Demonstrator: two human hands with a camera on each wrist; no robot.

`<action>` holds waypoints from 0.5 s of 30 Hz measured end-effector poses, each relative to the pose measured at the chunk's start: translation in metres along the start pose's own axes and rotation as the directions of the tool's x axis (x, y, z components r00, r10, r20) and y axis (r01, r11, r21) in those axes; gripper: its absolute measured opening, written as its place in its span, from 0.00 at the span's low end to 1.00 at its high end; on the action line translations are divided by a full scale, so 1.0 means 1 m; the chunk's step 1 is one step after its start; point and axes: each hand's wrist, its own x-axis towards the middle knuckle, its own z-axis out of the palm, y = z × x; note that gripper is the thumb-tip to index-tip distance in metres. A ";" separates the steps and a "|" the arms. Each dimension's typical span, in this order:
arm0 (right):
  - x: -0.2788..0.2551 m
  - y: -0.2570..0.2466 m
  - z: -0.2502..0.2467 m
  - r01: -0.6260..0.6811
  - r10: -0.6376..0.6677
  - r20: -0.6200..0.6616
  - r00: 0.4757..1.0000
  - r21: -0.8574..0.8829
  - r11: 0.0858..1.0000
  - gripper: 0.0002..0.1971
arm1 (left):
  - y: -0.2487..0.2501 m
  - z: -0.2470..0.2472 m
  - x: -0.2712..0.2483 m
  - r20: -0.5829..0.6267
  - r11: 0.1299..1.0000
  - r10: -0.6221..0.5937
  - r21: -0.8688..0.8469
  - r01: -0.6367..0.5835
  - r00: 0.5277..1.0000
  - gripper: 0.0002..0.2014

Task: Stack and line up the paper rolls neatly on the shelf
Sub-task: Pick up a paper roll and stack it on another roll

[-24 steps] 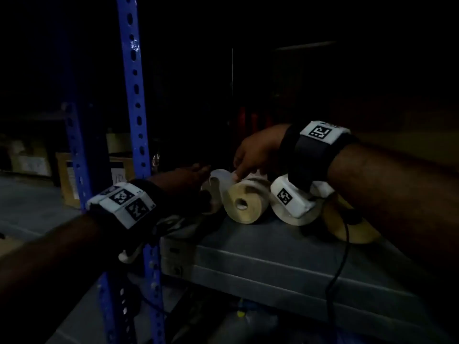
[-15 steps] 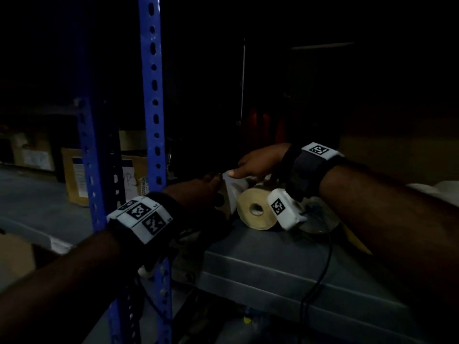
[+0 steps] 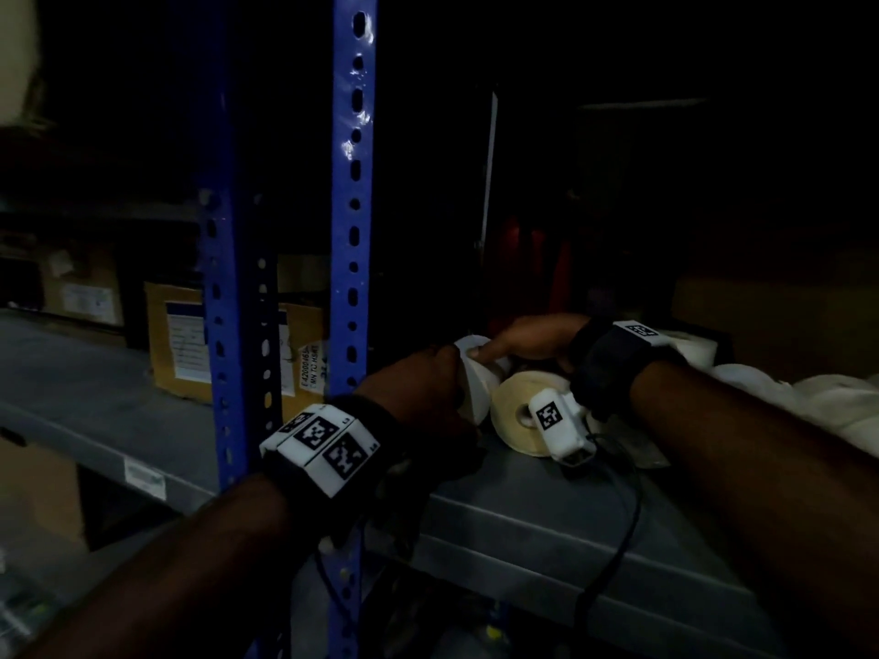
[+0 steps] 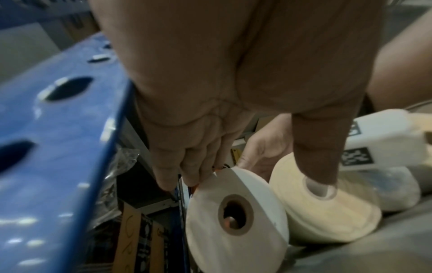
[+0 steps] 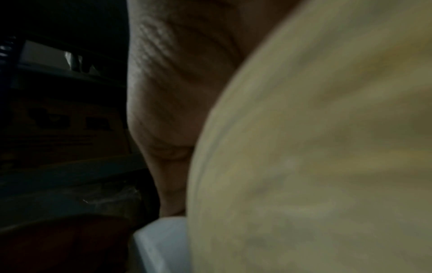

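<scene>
A white paper roll [image 3: 477,383] [image 4: 233,221] stands on its edge at the left end of the grey shelf [image 3: 547,511], touching a cream roll [image 3: 511,423] [image 4: 327,212] on its right. My left hand [image 3: 428,390] [image 4: 198,166] clasps the white roll, with its fingers on the far left rim and the thumb on the cream roll's core. My right hand [image 3: 523,340] [image 4: 259,157] reaches over the cream roll [image 5: 315,147] and holds the white roll's top edge. Its fingertips are hidden behind the roll.
Two blue perforated uprights [image 3: 354,206] stand just left of my left hand. Cardboard boxes [image 3: 185,340] sit on the neighbouring shelf at left. More white rolls [image 3: 692,349] and wrapped white bundles [image 3: 818,401] lie at the right. A black cable [image 3: 618,539] hangs over the shelf's front edge.
Both hands have stayed on the white roll, and the left hand has closed further round its left side. The view has moved closer and shifted.
</scene>
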 end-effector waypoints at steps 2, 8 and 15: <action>0.000 0.000 0.000 0.023 -0.023 0.006 1.000 0.003 1.000 0.27 | 0.002 -0.001 -0.004 -0.014 1.000 -0.005 0.011 0.005 1.000 0.40; -0.013 -0.015 0.006 0.174 -0.174 -0.006 0.985 -0.025 0.984 0.25 | 0.002 0.010 -0.026 -0.112 0.996 0.066 0.068 -0.058 0.992 0.36; -0.031 -0.024 0.014 0.243 -0.248 -0.103 0.963 -0.054 0.968 0.22 | -0.010 0.020 -0.053 -0.200 0.987 0.161 0.016 -0.161 0.967 0.29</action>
